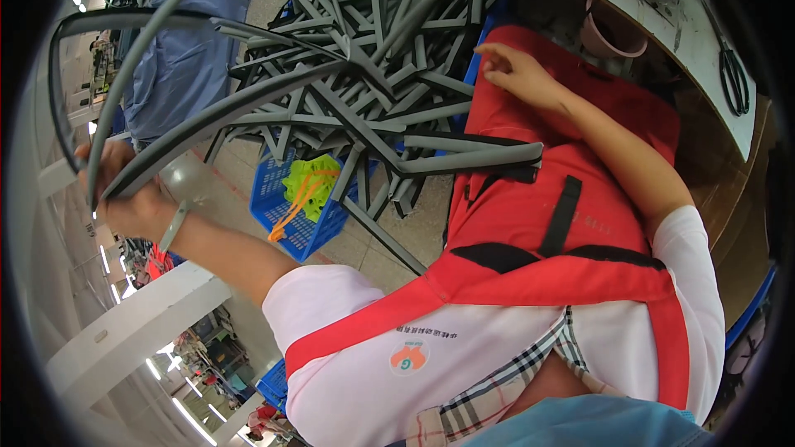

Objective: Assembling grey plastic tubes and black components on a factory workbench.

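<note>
At the far left my left hand (137, 199) is closed round long grey strips with black edges (224, 120); they bend in a loop above the wrist and reach toward the pile. My right hand (522, 74) is held over the red apron (555, 223) on my lap, near the rim of the blue crate, fingers loosely curled and apart with nothing seen in them. A large tangled heap of similar grey and black strips (377, 21) fills and overhangs that blue crate (474, 74). Some strips (472, 157) lie across the edge of my apron.
A smaller blue basket (306, 240) with yellow-green pieces (310, 186) and an orange cord stands on the tiled floor. To the right is a white table (662, 12) with black scissors (732, 74) and a pink pot (611, 31) below its edge. Blue cloth (186, 50) hangs behind.
</note>
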`<state>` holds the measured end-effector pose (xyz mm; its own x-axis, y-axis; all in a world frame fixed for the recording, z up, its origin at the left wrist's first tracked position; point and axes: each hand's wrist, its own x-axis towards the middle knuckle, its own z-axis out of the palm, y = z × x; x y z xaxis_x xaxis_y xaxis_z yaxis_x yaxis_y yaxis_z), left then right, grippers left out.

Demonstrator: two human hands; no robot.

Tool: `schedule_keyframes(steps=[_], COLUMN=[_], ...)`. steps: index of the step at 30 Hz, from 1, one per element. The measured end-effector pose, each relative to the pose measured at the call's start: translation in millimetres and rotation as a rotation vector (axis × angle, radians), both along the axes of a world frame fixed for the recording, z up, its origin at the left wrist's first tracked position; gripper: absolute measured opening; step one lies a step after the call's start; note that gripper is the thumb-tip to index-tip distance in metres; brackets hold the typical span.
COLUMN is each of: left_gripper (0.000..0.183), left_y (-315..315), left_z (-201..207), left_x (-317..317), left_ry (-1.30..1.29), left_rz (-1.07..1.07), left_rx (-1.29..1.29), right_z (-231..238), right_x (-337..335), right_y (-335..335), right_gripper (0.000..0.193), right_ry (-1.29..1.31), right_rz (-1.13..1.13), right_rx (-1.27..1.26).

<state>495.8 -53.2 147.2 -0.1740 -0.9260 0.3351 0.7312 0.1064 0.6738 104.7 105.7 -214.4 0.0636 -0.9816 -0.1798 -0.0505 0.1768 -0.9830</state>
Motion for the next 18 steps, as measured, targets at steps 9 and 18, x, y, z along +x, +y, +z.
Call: schedule_keyframes(steps=[9,18], left_gripper=[0.032,0.033], left_y=[41,56], left_z=[52,34], left_x=[43,71], left_ry=[0.112,0.088], left_rz=[0.035,0.200], left_rx=[-0.175,-0.155], right_z=[44,109], right_x=[74,82], right_y=[-102,-155], right_gripper=[0.097,0.045], right_ry=[-0.045,-0.830], right_rz=[0.098,-0.570], right_rx=[-0.130,0.160])
